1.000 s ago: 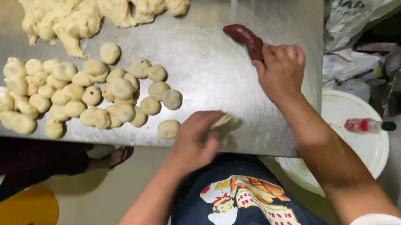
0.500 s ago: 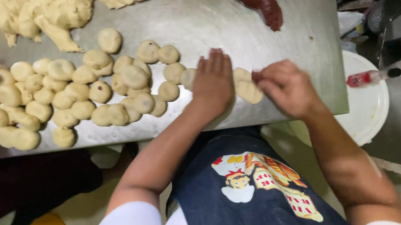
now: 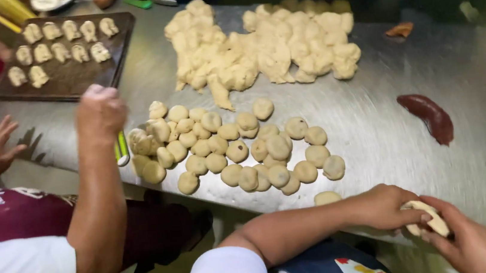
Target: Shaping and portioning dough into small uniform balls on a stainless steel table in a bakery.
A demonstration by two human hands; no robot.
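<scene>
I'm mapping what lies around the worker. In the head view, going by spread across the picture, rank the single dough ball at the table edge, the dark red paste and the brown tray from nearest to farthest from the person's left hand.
From the left hand:
1. Single dough ball, just to its left at the table's near edge.
2. Dark red paste, up and to the right.
3. Brown tray, far corner, upper left.
</scene>
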